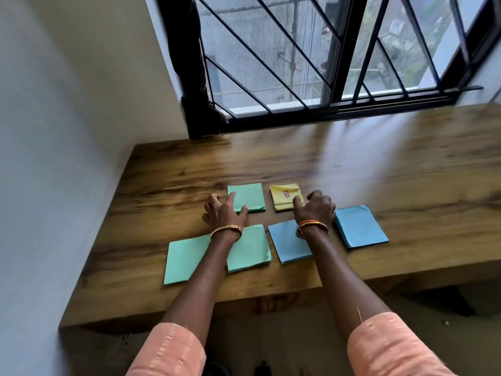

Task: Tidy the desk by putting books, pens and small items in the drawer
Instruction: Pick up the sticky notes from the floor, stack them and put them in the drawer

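Several paper pads lie on the wooden desk. A small green pad sits at the back, and my left hand rests on its near left corner with fingers spread. Beside it is a yellow pad; my right hand touches its near right corner, fingers curled. In the front row are two green pads, partly under my left forearm. A blue pad lies partly under my right wrist, and another blue pad lies to its right. No drawer is visible.
A white wall borders the desk on the left. A barred window stands behind the desk. The desk's front edge is close to my body, with dark floor below.
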